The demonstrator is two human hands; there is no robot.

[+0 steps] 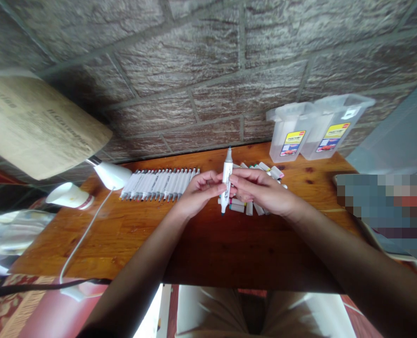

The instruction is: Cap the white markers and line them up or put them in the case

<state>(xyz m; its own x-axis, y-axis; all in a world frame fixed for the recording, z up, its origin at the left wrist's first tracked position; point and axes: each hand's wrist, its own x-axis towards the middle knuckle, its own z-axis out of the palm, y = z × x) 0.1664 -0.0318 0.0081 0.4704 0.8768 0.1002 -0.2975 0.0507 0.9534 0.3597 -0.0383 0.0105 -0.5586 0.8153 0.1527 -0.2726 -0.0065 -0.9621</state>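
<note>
Over the middle of the table, a white marker stands nearly upright between my two hands. No cap covers its top grey nib end or its dark-tipped lower end. My left hand pinches it from the left with thumb and fingers. From the right, the thumb and fingers of my right hand close on the same marker. Behind and below my right hand lie several loose marker caps with coloured ends, partly hidden by it. To the left of my left hand is a neat row of uncapped white markers.
Two clear plastic cases with labels stand at the back right against the stone wall. A lamp with a paper shade, its white cord and a paper cup occupy the left of the wooden table.
</note>
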